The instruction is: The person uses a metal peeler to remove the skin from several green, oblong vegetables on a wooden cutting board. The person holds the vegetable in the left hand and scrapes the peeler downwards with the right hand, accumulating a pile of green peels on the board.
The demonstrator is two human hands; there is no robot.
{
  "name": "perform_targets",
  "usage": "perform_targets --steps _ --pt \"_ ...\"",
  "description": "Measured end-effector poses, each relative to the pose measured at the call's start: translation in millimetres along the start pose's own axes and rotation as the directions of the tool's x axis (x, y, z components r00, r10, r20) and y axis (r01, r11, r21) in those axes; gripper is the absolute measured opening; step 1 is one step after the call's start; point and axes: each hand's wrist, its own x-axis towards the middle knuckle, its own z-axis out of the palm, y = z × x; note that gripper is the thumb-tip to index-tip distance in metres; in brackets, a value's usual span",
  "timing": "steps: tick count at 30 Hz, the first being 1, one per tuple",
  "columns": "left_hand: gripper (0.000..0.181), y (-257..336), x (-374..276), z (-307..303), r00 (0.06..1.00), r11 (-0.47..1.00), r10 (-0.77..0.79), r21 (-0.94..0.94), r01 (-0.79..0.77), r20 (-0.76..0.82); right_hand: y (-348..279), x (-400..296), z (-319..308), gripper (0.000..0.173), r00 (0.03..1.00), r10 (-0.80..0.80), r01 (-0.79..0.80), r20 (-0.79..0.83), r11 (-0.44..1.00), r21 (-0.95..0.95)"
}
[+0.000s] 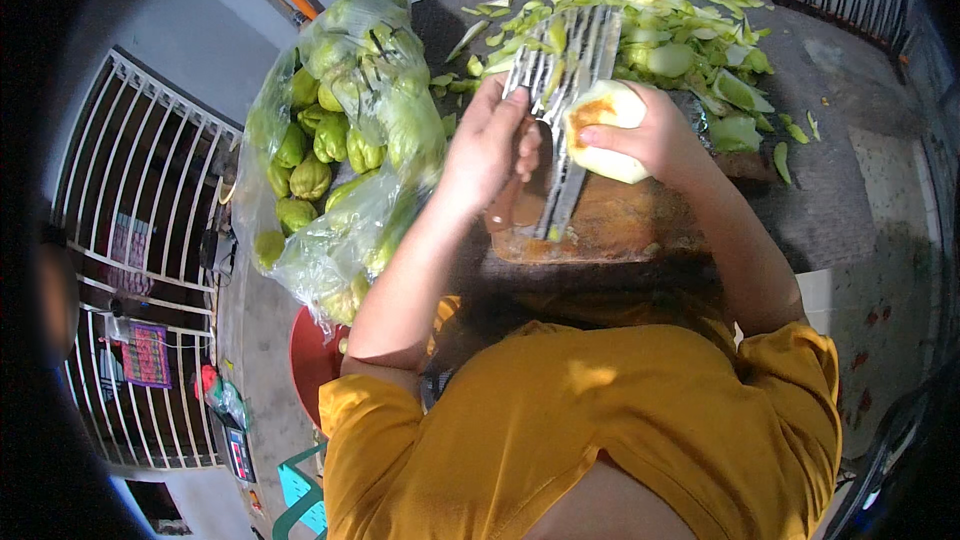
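My left hand grips a broad, flat metal cutting tool, a knife or slicer, with dark and light stripes across it. Its brown handle sticks out below the fist, and bits of green peel cling to the striped face. In my right hand is a pale peeled chayote, the thumb over a brown-orange patch on it. The fruit is right beside the tool; whether they touch I cannot tell. Both are above a wooden cutting board.
Green peelings are heaped behind the board on the grey table. To the left lies a clear plastic bag of whole chayotes. A red tub, a teal plastic basket and a digital scale are lower left.
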Motion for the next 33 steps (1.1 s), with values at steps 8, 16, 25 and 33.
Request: perform_targets --steps 8,16,25,33 --pt "0.021 -29 41 -61 0.947 0.943 -0.32 -0.104 0.315 -0.027 9 -20 -46 0.061 0.974 0.217 -0.21 0.069 0.741 0.638" --pt "0.024 -25 11 -29 0.917 0.663 -0.362 -0.645 0.38 0.168 3 -27 -18 0.084 0.997 0.074 -0.05 -0.005 0.716 0.696" --pt "0.023 5 -23 9 0.999 0.964 -0.013 -0.265 0.004 -0.032 -15 -29 26 0.05 0.932 0.034 0.198 -0.36 0.785 0.587" --pt "0.02 5 -31 6 1.0 0.953 -0.029 -0.303 0.026 -0.006 -23 -32 34 0.036 0.923 -0.007 0.244 -0.384 0.784 0.571"
